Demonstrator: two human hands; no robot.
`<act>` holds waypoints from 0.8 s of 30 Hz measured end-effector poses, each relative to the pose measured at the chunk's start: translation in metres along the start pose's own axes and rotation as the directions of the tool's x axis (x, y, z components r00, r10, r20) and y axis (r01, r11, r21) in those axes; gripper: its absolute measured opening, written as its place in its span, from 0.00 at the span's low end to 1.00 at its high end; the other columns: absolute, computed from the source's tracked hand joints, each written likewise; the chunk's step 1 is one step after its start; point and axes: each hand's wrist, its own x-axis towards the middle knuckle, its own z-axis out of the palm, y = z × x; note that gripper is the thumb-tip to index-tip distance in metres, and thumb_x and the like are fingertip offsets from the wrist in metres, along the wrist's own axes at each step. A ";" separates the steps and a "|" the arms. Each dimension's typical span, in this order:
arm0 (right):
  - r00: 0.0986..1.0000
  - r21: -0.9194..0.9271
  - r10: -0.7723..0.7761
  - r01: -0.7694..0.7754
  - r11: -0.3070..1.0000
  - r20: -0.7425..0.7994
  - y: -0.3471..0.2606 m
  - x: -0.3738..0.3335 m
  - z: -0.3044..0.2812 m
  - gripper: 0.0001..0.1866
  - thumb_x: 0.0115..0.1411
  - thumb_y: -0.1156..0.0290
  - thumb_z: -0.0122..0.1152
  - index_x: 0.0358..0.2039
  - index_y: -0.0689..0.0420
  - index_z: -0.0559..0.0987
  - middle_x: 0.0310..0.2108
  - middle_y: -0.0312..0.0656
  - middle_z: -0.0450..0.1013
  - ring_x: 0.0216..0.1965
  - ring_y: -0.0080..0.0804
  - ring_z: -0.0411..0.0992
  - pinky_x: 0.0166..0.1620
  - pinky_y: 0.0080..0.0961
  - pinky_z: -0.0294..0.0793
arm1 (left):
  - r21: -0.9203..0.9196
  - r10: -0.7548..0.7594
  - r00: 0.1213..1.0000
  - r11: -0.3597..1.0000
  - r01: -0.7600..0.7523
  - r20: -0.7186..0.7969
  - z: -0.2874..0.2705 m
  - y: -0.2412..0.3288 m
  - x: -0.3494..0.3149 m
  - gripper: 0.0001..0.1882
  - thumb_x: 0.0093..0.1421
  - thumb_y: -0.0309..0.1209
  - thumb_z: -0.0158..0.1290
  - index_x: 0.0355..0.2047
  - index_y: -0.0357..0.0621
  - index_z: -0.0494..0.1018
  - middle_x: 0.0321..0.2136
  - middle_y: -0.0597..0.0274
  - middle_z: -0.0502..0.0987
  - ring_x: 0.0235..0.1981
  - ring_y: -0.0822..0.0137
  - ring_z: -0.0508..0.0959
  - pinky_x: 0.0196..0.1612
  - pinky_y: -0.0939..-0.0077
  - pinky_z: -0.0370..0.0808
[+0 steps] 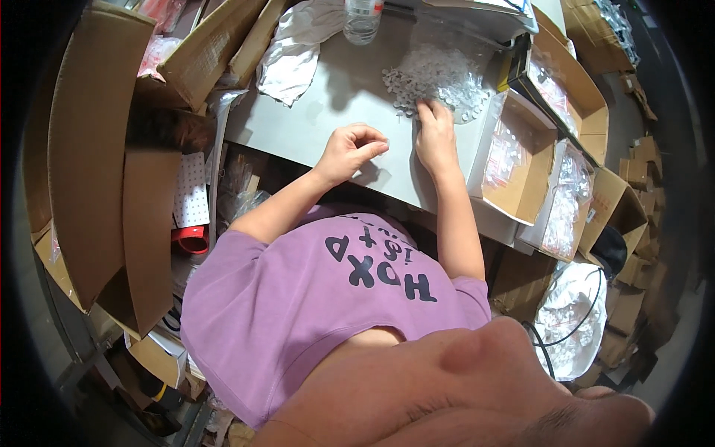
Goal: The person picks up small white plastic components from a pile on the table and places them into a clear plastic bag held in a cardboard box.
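Note:
My left hand (351, 154) is closed just above the table, thumb and forefinger pinched on a small clear piece (385, 142) whose kind is too small to make out. To its right, my right hand (437, 136) reaches to the near edge of a pile of small clear plastic pieces (417, 74). Its fingertips are bent together among them, and whatever lies between them is hidden. A clear plastic bag (456, 45) spreads behind and over part of the pile. Both hands are over the light grey table (328, 89).
A clear bottle (363, 26) and a white cloth (292, 63) lie toward the far left of the table. Along the right stand open cardboard boxes (536, 167) holding small clear bags. Tall cardboard boxes (97, 149) rise at the left, near a red roll (191, 240).

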 end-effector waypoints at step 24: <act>0.981 0.247 0.191 -0.194 0.950 0.036 -0.018 -0.049 -0.036 0.18 0.49 0.76 0.60 0.43 0.60 0.76 0.40 0.50 0.72 0.43 0.49 0.70 0.49 0.38 0.69 | -0.022 0.032 0.968 0.999 -0.027 0.250 0.011 -0.010 0.000 0.05 0.54 0.23 0.60 0.24 0.36 0.75 0.34 0.59 0.78 0.30 0.75 0.76 0.36 0.82 0.73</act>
